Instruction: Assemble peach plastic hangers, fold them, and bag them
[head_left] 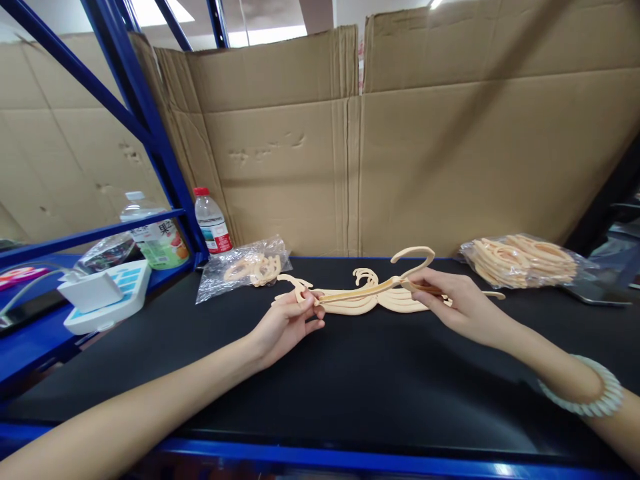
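Note:
Flat pale wooden cut-out pieces (370,299) with curled shapes and a hooked loop lie in a small stack on the black table top (350,373). My left hand (290,323) pinches the left end of a thin wooden piece (357,292) held just above the stack. My right hand (457,300) grips the same piece at its right end, near the hooked loop. A white beaded bracelet (590,393) sits on my right wrist.
A clear bag of wooden pieces (245,269) lies at the back left, a fuller bag (523,260) at the back right. Two bottles (213,220) stand by the blue rack post (150,127). A white device (107,293) sits on the left shelf. Cardboard walls (400,153) stand behind.

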`<state>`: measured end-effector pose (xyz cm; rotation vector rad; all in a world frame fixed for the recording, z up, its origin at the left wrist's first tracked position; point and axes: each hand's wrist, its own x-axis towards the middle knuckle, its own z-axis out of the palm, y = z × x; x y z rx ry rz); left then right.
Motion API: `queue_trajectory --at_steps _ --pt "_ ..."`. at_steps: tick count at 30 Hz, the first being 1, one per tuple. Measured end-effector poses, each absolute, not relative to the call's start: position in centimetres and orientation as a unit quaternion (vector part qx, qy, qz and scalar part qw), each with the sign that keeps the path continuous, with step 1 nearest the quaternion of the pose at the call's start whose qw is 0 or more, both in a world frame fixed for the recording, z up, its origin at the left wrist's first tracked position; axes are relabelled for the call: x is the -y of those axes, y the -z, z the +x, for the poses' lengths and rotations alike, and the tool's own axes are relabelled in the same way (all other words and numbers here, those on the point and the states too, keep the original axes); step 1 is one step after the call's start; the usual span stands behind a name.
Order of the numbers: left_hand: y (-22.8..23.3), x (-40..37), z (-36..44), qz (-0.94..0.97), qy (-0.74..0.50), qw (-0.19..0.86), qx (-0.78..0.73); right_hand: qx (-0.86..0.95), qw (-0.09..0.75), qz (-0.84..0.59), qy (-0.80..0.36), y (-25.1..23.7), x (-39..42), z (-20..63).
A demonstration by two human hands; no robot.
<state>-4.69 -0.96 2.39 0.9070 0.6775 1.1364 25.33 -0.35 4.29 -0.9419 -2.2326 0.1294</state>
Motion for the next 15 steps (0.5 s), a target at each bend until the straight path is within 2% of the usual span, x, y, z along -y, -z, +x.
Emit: queue_trajectory --at_steps 15 --pt "-2.07 1.23 -4.73 0.400 -0.478 0.735 -0.269 0.869 0.353 -0.345 -0.014 -4.18 0.80 25.43"
